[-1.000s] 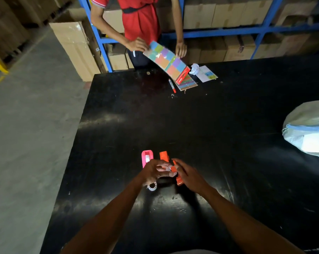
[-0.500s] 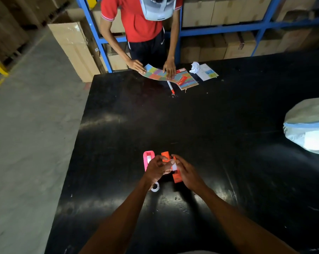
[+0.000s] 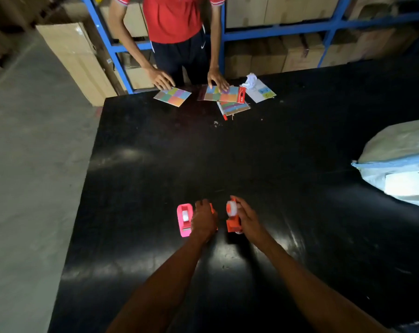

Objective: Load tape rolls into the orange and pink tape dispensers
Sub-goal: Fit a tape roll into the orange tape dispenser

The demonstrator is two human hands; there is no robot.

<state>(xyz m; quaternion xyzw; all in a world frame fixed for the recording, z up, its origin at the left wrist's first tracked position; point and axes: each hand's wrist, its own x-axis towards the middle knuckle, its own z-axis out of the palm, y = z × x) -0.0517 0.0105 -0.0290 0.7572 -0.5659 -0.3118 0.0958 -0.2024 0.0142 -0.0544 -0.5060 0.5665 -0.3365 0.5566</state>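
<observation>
A pink tape dispenser (image 3: 185,221) lies on the black table (image 3: 227,152) with a white tape roll (image 3: 185,215) in it. Just right of it my left hand (image 3: 203,221) is curled down over an orange piece (image 3: 212,209), of which only slivers show. My right hand (image 3: 246,219) grips the orange tape dispenser (image 3: 233,224) on its side, with a white tape roll (image 3: 233,209) seated at its far end. A small gap separates the two hands.
A person in a red shirt (image 3: 174,18) stands at the far edge, hands on coloured cards (image 3: 172,96). A red pen (image 3: 222,111) and crumpled paper (image 3: 251,80) lie there. A white sack (image 3: 401,164) sits right. The table's left edge drops to the floor.
My hands have parted: the right carried the orange dispenser with its roll to the right, the left settled on the other orange piece. The loose roll is out of sight. The far person laid the cards flat.
</observation>
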